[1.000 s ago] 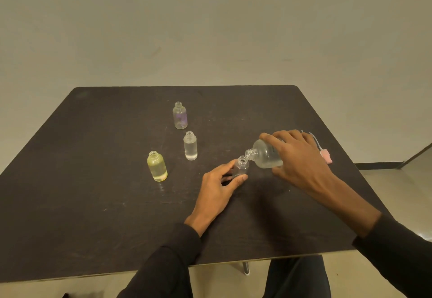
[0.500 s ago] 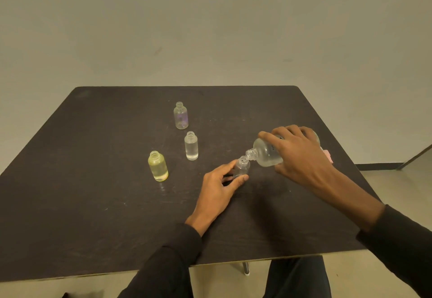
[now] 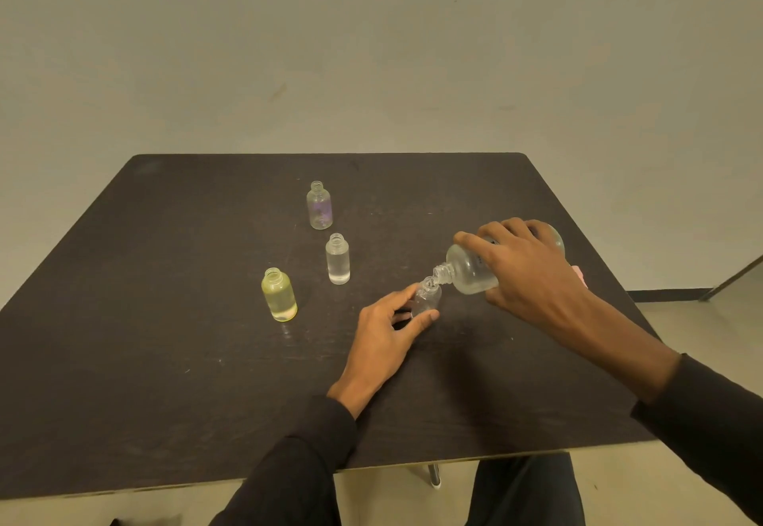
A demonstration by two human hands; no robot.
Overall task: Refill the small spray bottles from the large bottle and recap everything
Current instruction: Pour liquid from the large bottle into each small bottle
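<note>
Head view | step: pouring | left hand (image 3: 386, 329) pinches small bottle (image 3: 426, 300) upright on table (image 3: 165, 360) | right hand (image 3: 526, 273) grips tilted large bottle (image 3: 468, 271), mouth just over small neck | advice: keep the mouths aligned, tilt slowly, brace the base, stop below the neck | three open bottles wait, caps unseen

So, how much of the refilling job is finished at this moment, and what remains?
Done: all bottles are uncapped. The yellow bottle, clear bottle and purple-tinted bottle look filled, though I cannot confirm it. In hand: the right hand tips the large bottle into the small bottle, steadied by the left hand. Left: recapping everything.
</note>
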